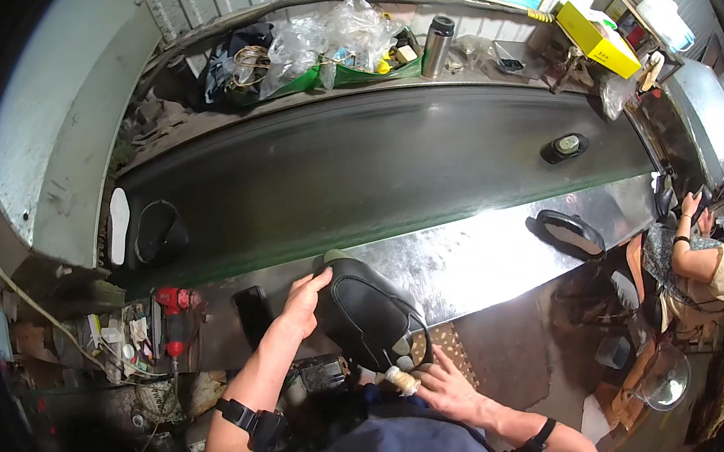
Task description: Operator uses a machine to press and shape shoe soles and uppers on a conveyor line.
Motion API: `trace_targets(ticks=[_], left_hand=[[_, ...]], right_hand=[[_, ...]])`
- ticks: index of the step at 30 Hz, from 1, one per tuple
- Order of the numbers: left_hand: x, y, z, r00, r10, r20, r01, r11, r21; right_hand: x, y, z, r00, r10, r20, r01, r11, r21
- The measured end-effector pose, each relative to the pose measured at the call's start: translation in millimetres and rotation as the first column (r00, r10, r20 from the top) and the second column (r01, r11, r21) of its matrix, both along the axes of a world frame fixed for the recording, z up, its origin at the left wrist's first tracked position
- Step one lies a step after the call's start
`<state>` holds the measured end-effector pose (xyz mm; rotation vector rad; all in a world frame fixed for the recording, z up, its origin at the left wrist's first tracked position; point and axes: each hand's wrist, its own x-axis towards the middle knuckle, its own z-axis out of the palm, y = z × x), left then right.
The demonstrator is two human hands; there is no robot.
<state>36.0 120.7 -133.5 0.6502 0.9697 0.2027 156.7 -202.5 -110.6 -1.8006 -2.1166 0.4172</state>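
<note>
A long dark belt [369, 157] runs across the bench behind a shiny metal ledge [436, 268], as a co-worker [707, 259] sits at far right, arms bent. A black shoe [363, 309] slants between the wearer's two hands at the ledge's near edge, close to the body. Another dark shoe [566, 234] lies on its side on the ledge, well apart. The right hand [448, 389] is closed, fingers bent around a pale wrapped handle [402, 381] that pokes out on the thumb side, against the shoe's near end; the grip is partly hidden. Its forearm reaches in from lower right, elbow bent. The left hand [302, 303] is largely open, fingers nearly straight against the shoe's left side, its forearm angled up from below, just beside a black phone [252, 313].
</note>
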Motion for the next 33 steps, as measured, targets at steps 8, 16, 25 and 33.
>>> trace_targets(ticks=[8,16,25,33], left_hand=[[37.1,26.8,-31.6,0.885,-0.006,-0.466,0.33,0.715,0.617],[47.6,17.8,-63.5,0.827,0.248,-0.505,0.389,0.395,0.832],[54.5,-41.8,-35.0,0.716,0.2,-0.669,0.383,0.688,0.616],[51.5,-55.1,-53.1,0.829,0.325,-0.456,0.129,0.682,0.72]], right_hand=[[-1.4,20.8,-40.6,0.997,-0.055,-0.045,0.065,0.969,0.238],[-12.6,68.7,-72.9,0.673,-0.398,-0.624,0.575,0.812,0.101],[30.7,6.8,-65.2,0.792,-0.301,-0.531,0.347,0.938,-0.014],[40.0,9.6,-85.9,0.81,-0.151,-0.567,0.244,0.966,0.091]])
